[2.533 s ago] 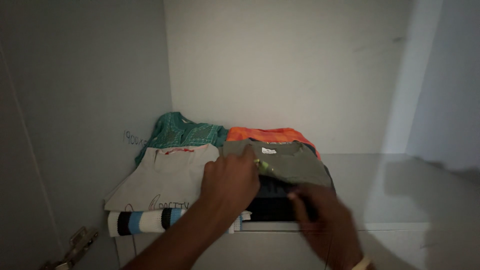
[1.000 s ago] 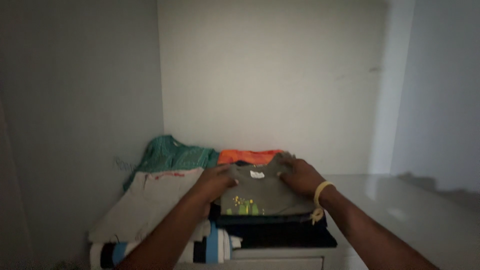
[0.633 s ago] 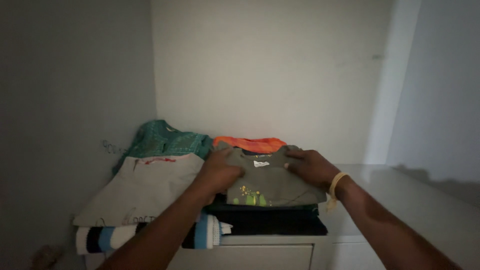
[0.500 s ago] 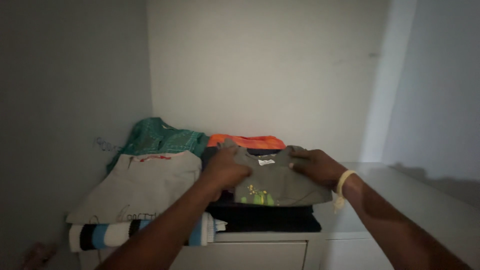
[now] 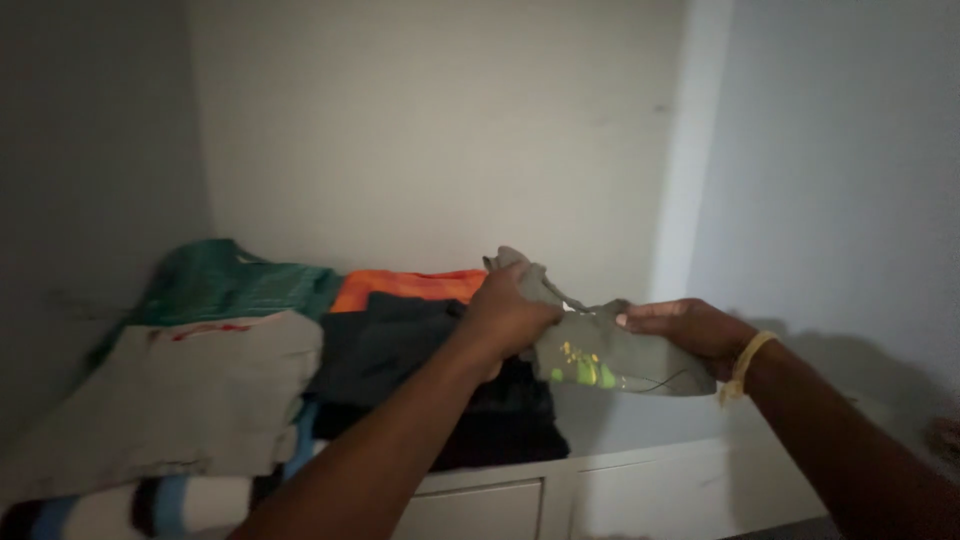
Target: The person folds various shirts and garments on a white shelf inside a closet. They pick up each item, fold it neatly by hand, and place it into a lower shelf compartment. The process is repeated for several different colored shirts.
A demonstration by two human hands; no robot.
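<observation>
A folded olive-grey garment (image 5: 610, 352) with a small green and yellow print is lifted off the stack, held in the air to the right of it. My left hand (image 5: 508, 312) grips its left edge, near the collar. My right hand (image 5: 683, 328), with a yellow band on the wrist, holds its right side. Below and to the left, a black folded garment (image 5: 400, 345) now tops the dark stack (image 5: 500, 425) on the white shelf (image 5: 640, 445).
A beige folded top (image 5: 190, 395) lies on the left pile, over a striped white, black and blue cloth (image 5: 150, 505). A teal garment (image 5: 245, 285) and an orange one (image 5: 410, 288) sit at the back. White walls close in on the left, back and right.
Both hands have lifted the olive-grey garment off the dark stack and carried it to the right. The black garment beneath is uncovered. The camera view has swung right.
</observation>
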